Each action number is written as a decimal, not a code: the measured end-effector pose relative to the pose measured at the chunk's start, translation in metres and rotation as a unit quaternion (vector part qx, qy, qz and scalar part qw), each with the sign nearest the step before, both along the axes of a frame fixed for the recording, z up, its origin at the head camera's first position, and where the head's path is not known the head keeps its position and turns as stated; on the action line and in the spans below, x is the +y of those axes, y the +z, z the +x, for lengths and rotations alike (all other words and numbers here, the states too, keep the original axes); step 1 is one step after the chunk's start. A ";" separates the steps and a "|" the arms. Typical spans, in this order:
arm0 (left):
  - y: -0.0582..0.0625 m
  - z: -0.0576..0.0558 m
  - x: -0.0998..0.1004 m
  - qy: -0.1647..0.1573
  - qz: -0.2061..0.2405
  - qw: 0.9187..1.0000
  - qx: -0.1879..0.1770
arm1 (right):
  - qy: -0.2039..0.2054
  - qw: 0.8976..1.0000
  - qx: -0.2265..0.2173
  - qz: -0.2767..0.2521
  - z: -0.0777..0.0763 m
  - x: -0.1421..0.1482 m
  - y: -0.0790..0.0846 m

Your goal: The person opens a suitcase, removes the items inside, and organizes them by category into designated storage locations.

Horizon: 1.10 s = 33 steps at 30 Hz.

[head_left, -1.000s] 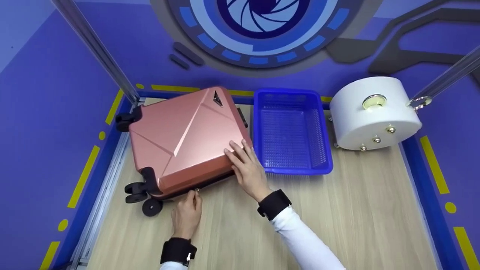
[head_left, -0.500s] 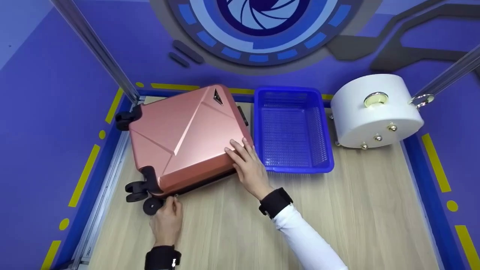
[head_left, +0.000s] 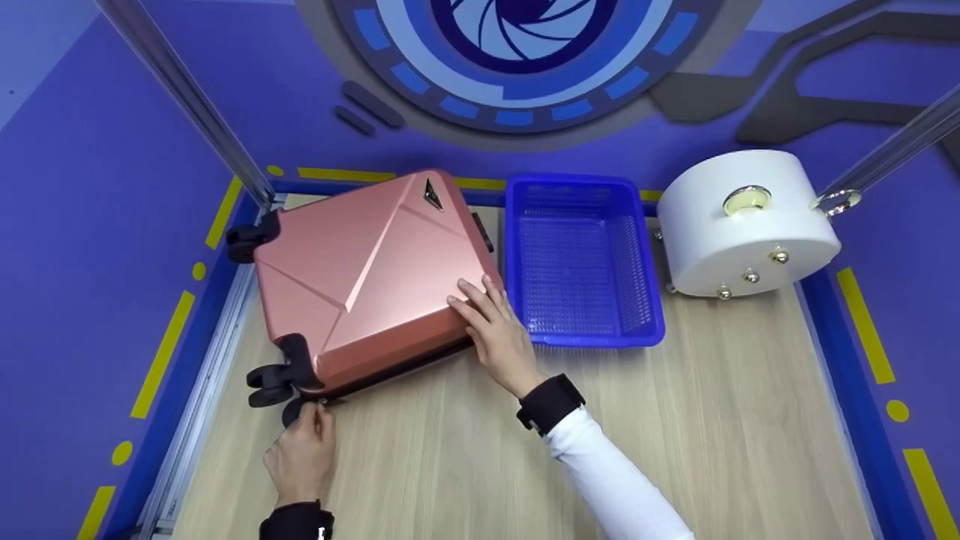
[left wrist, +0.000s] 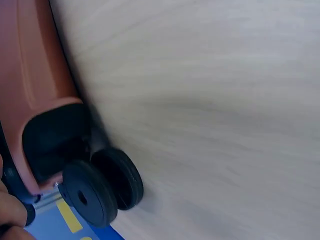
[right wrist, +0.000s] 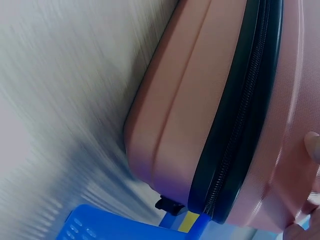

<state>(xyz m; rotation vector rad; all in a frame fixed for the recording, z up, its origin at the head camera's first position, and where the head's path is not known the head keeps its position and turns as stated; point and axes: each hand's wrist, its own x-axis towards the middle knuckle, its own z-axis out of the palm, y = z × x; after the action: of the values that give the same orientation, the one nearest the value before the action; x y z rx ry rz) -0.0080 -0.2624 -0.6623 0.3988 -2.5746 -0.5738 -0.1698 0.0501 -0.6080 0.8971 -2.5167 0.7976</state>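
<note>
A pink hard-shell suitcase [head_left: 382, 262] lies flat on the wooden surface, its black wheels [head_left: 271, 384] toward the left. Along its near side runs a black zipper [right wrist: 240, 115], closed where the right wrist view shows it. By the lower left corner, beside a wheel, my left hand [head_left: 300, 456] pinches the small metal zipper pull [head_left: 323, 403]. Only a few left fingers [left wrist: 11, 210] show at the edge of the left wrist view, close to the wheel. My right hand [head_left: 501, 341] rests with spread fingers on the suitcase's near right corner.
A blue plastic basket [head_left: 585, 341] stands right of the suitcase, close to its handle side. Farther right is a white drum-shaped case [head_left: 750, 180] with metal studs and rings. Blue panels [head_left: 150, 247] border the wooden surface [head_left: 600, 435] at the back and sides.
My left hand has slid left along the suitcase's near side with the zipper pull, from mid-side to the wheel corner. My right hand has stayed on the near right corner.
</note>
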 end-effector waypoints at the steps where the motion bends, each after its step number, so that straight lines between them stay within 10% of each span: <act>1: 0.001 0.000 -0.003 0.007 0.003 1.000 -0.002 | 0.001 1.000 0.001 -0.002 0.000 0.000 0.000; 13: 0.010 -0.010 -0.031 0.039 0.047 0.996 -0.062 | 0.011 1.000 -0.012 -0.018 -0.002 0.001 0.001; 24: -0.001 -0.006 -0.001 -0.016 0.019 1.000 0.011 | -0.038 0.995 -0.075 0.059 -0.020 0.001 0.016; 33: -0.009 0.003 0.033 -0.060 0.026 0.996 0.055 | -0.030 0.997 -0.060 -0.042 -0.001 0.010 0.007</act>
<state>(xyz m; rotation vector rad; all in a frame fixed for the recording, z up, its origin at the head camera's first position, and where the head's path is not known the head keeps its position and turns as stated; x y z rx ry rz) -0.0051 -0.2289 -0.6715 0.2248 -2.4940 -0.6855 -0.1704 0.0602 -0.6009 0.7643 -2.5761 0.9571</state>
